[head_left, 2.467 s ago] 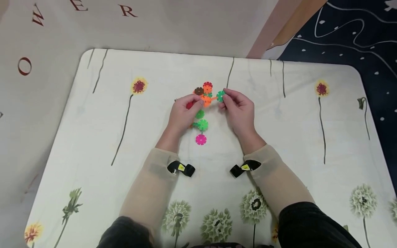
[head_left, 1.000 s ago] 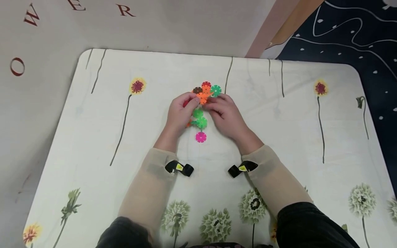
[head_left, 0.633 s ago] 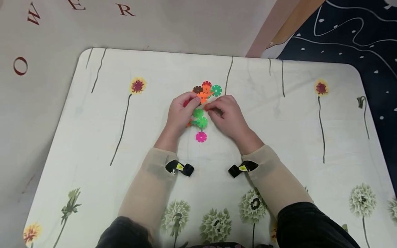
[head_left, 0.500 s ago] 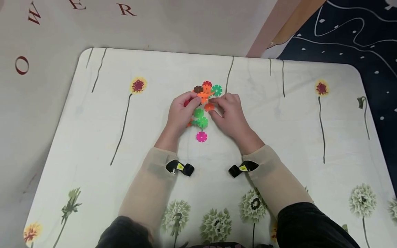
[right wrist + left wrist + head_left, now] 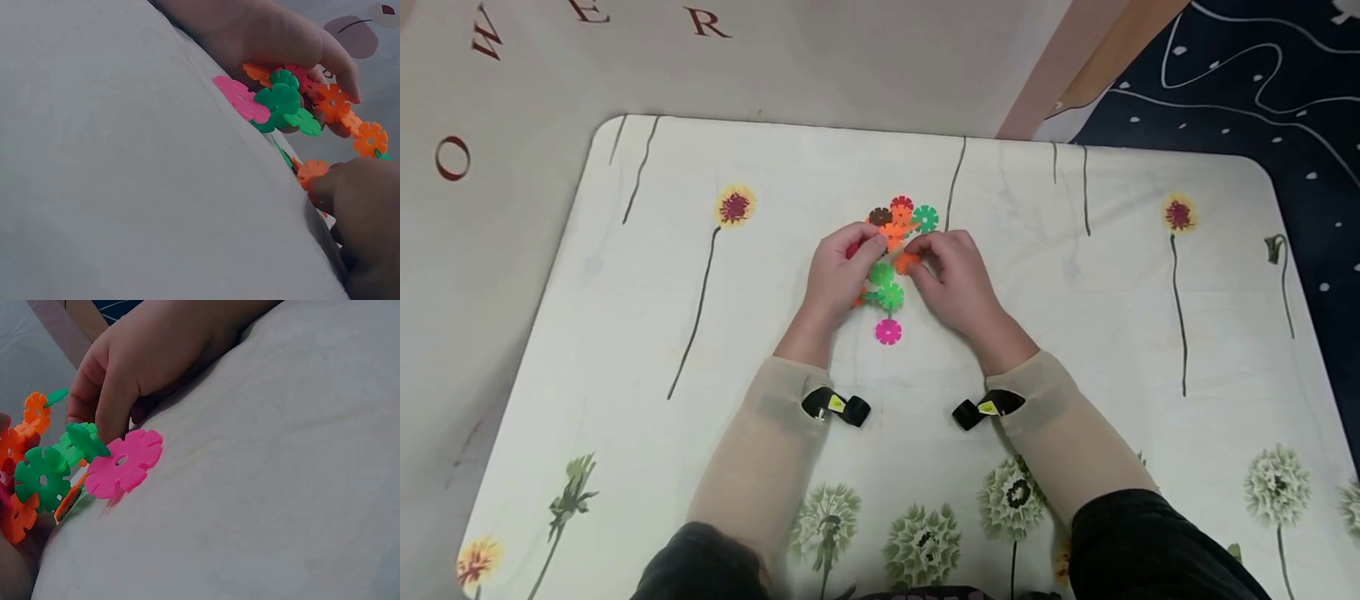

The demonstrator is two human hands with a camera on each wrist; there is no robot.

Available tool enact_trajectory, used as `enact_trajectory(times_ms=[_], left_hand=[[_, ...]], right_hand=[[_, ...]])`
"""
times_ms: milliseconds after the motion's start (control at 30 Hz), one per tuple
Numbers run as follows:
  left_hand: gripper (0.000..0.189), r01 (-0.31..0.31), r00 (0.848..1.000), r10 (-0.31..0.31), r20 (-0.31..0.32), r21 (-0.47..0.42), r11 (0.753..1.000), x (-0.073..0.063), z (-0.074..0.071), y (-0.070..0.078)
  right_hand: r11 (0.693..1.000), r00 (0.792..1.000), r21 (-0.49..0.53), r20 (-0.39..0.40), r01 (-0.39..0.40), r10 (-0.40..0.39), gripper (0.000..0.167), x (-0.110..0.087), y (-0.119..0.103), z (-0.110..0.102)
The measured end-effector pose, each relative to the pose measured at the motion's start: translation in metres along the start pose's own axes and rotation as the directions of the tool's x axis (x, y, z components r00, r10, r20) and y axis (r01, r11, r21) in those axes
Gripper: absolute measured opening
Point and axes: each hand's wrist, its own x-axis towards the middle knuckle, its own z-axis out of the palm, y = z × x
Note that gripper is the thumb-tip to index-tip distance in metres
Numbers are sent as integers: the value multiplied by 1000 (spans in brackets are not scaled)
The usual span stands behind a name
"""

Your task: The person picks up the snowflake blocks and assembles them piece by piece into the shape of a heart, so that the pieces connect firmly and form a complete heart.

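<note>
My left hand (image 5: 835,271) grips a cluster of joined plastic snowflake discs, its thumb on an orange disc (image 5: 892,237). A teal disc (image 5: 925,218) sticks out at the cluster's upper right, near a brown disc (image 5: 880,217) and a red one (image 5: 902,203). Green discs (image 5: 891,296) and a pink disc (image 5: 888,332) hang toward the near side; in the left wrist view the pink disc (image 5: 128,464) is slotted onto a green one. Between thumb and fingers, my right hand (image 5: 958,279) pinches a separate orange disc (image 5: 311,172), just right of the cluster. The left palm hides part of the cluster.
Both hands work over a table with a white flower-print cloth (image 5: 1075,333). A lettered pale surface (image 5: 850,67) lies beyond its far edge, and a dark patterned fabric (image 5: 1225,92) is at the far right. Black wrist cameras (image 5: 853,410) sit on both forearms.
My right hand has let go of the teal disc, which stays on the cluster, and moved left and nearer. It now pinches an orange disc. The left hand keeps its hold, almost still.
</note>
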Motion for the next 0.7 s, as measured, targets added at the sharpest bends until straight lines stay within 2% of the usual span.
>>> enact_trajectory(times_ms=[67, 167, 300, 367, 600, 700], left_hand=[[21, -3, 1000, 3, -1, -2, 1000, 0, 0, 0], [20, -8, 1000, 8, -2, -6, 1000, -1, 0, 1], [19, 11, 1000, -11, -5, -10, 1000, -1, 0, 2], [19, 23, 1000, -23, -5, -9, 1000, -1, 0, 2], [19, 27, 1000, -27, -1, 7, 1000, -2, 1, 1], [19, 25, 1000, -25, -2, 6, 1000, -1, 1, 2]], right_hand=[[995, 998, 80, -29, -60, 62, 17, -1, -1, 0], [971, 982, 216, -133, -105, 135, 21, -1, -1, 0], [925, 933, 372, -301, -77, 199, 23, -1, 1, 1], [908, 913, 416, -350, -51, 211, 20, 0, 2, 1], [850, 882, 526, -410, 19, 234, 16, 1, 0, 0], [838, 874, 545, -419, 26, 245, 16, 2, -1, 0]])
